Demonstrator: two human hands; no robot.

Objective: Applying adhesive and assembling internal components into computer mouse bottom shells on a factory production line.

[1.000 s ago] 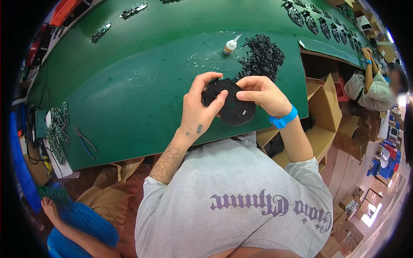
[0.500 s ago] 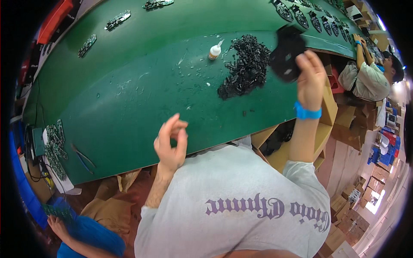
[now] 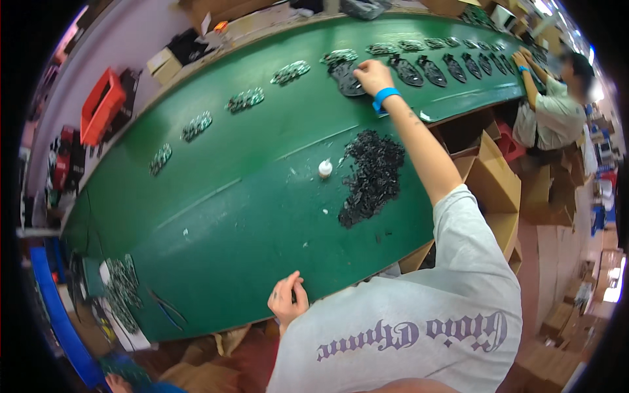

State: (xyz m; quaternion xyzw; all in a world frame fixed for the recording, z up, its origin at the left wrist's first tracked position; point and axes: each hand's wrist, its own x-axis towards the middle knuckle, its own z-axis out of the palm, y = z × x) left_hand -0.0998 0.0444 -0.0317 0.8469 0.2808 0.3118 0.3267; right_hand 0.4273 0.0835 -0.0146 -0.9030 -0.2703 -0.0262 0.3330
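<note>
Bright, even light — soft sheen on green table [image 3: 216,275]; white glare far right — curved edges, black corners.

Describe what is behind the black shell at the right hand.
Beyond the black shell at the right hand, a green circuit board lies on the green tabletop. Whether it reaches underneath is hidden by the shell.

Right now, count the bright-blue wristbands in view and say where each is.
2: one bright-blue wristband is on the wrist of the right hand holding the black plastic shell; a second blue wristband is on a co-worker, upper right. Others may be hidden.
</note>
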